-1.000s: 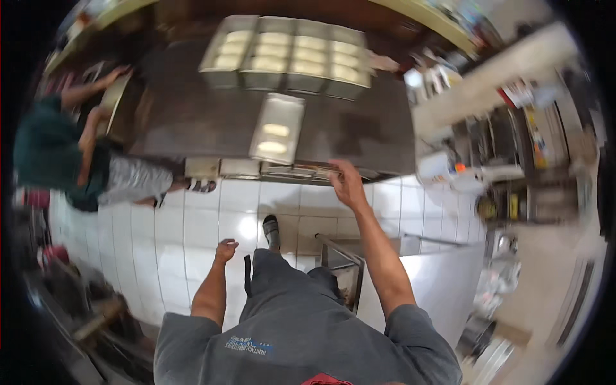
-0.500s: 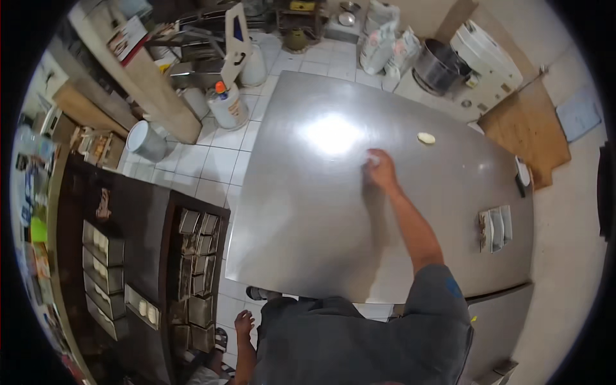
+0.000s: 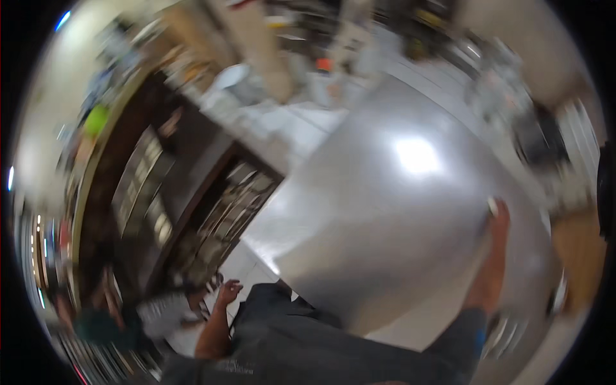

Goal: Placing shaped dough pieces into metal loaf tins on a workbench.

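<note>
Reaching out over the right part of the steel table, my right hand has its fingers closed on a small pale piece that looks like dough. Blur hides the exact grip. My left hand hangs beside my body at the table's near left corner. Its fingers are partly spread and nothing shows in them.
A dark rack with metal pans stands left of the table. Pans with pale contents sit on its top. Behind are a white bucket and a dark pot. Another person is at the lower left.
The view has swung left, and everything is smeared. My right hand has moved across the table to the pale piece, which lay apart from it before. My left hand is raised slightly.
</note>
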A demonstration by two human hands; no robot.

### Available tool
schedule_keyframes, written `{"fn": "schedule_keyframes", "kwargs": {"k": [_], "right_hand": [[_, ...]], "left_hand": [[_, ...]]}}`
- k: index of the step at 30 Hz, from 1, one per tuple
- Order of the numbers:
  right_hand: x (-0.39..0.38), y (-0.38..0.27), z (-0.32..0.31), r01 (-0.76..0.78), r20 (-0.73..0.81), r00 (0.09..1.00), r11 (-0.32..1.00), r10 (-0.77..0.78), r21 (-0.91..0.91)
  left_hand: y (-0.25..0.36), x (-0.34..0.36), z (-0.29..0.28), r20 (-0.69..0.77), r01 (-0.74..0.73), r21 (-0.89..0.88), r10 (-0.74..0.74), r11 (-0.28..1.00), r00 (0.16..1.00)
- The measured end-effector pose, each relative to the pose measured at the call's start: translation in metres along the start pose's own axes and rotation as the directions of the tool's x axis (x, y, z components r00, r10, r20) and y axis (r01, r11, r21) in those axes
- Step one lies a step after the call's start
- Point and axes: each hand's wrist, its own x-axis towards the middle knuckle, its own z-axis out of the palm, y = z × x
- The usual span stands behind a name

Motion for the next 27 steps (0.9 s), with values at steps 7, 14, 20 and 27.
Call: {"fn": "schedule_keyframes", "kwargs": {"k": [7, 14, 20, 27], "right_hand": [[0.017, 0.135, -0.017, 0.148, 0.182, 0.976, 0.974, -0.116, -0.172], [0.029, -0.034, 0.083, -0.331, 0.229, 0.931, 0.923, 0.285, 0.198], [0.071, -0.201, 0.061, -0.664, 0.379, 0.738, 0.5, 0.558, 0.556], [0.05, -0.713, 0.219, -0.438, 0.643, 0.736, 0.575, -0.212, 0.691]], "left_hand": [[-0.048, -0.012, 0.029, 0.009, 0.218, 0.173, -0.223, 0.96, 0.975], [-0.183, -0.106, 0.021, -0.138, 0.358, 0.18, -0.336, 0.916, 0.932], [-0.239, -0.097, 0.078, 0.005, 0.597, -0.093, -0.599, 0.797, 0.8], [-0.262, -0.056, 0.079, -0.065, 0.417, -0.427, -0.487, 0.803, 0.871]]}}
